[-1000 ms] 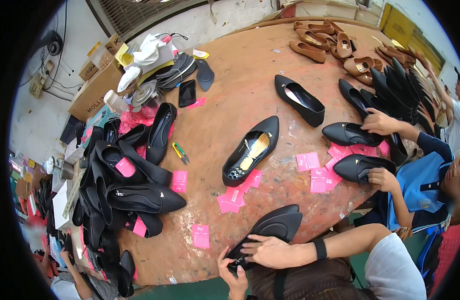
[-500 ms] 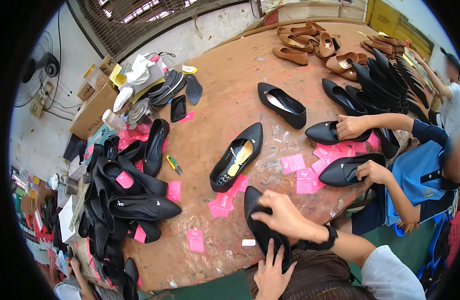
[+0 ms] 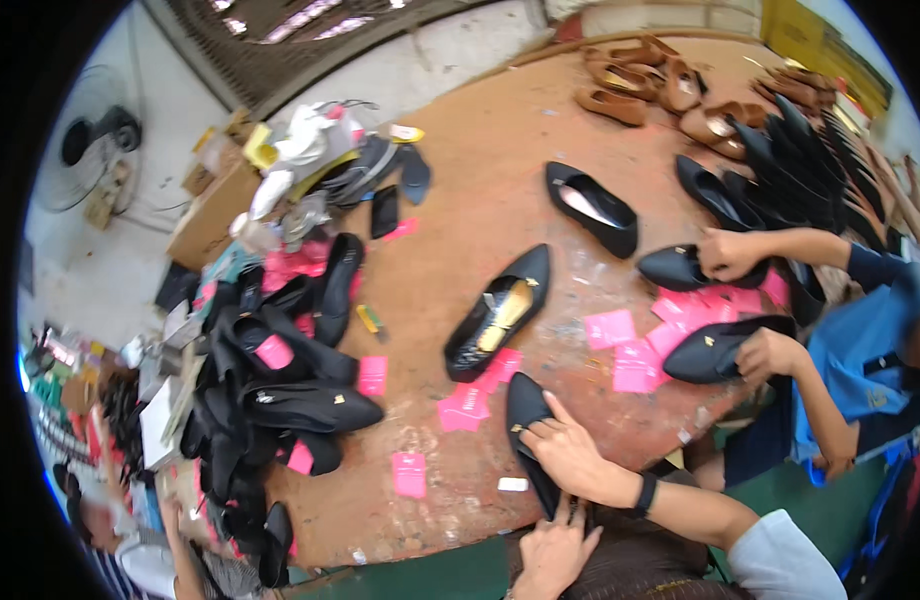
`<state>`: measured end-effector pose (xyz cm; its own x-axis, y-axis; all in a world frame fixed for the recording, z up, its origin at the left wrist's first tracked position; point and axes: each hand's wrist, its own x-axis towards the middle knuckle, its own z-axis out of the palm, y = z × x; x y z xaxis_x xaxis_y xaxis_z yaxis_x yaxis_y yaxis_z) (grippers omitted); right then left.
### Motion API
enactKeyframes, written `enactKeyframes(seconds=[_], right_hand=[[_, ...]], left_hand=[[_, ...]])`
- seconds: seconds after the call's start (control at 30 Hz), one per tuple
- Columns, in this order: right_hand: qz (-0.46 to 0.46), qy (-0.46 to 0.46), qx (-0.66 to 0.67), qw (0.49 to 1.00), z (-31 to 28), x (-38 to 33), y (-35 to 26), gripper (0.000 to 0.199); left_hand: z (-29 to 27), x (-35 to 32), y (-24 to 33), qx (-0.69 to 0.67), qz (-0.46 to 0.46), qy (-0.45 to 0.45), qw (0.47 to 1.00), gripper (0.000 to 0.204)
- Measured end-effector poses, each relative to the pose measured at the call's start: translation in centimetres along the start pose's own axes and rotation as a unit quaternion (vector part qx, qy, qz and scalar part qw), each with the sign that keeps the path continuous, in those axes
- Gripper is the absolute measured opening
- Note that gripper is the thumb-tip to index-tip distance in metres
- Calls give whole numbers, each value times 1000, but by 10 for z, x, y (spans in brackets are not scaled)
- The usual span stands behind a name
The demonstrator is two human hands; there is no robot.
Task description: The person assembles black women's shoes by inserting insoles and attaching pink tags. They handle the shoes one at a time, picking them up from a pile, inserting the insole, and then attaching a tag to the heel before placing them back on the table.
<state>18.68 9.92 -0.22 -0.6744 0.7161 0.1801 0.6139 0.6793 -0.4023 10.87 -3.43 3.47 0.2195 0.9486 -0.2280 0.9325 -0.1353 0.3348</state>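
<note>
A black pointed flat shoe (image 3: 526,402) with a small gold ornament lies at the table's front edge, toe pointing away from me. My right hand (image 3: 572,452), wearing a black wristband, rests over the shoe's opening, its fingers curled at the ornament and one stretched along the upper. At the heel end my left hand (image 3: 554,550) grips the shoe, fingertips reaching into the opening. What the right fingertips touch inside is hidden. Just beyond stands another black flat shoe (image 3: 525,285) with a pale gold insole, beside pink cards (image 3: 464,408). A small white label (image 3: 513,484) lies left of my hands.
Black shoes (image 3: 310,408) are piled at left, near yellow thread snips (image 3: 370,320) and a dark phone (image 3: 384,211). On the right, a co-worker's hands (image 3: 770,355) handle two black shoes above pink cards. Brown flats (image 3: 612,106) sit at the back.
My right hand has come down from above the shoe onto its upper and opening. My left hand stays at the heel. The whole view has shifted slightly, with some blur.
</note>
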Motion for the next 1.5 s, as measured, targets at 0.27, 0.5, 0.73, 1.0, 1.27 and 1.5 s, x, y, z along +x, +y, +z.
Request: enactKeyframes(seconds=[0.27,0.5,0.73,1.0,1.27,1.5], right_hand=[[31,-97,-5,995,2,-14,-20,58],[46,-60,-128,989,22,-54,-30,68],[76,-3,-96,992,26,-16,-20,49],[120,109,-25,987,62,-19,-17,50],[184,110,-123,969,87,5,-36,43],[103,-113,-231,961,75,54,-18,45]], left_hand=[[6,-19,0,-63,-35,40,997,45],[11,-12,0,-111,-41,69,991,33],[6,-8,-5,-68,0,53,996,40],[-6,-5,11,53,14,-11,998,43],[-11,-7,13,128,-57,-109,984,49],[-9,-11,22,116,18,-15,993,56]])
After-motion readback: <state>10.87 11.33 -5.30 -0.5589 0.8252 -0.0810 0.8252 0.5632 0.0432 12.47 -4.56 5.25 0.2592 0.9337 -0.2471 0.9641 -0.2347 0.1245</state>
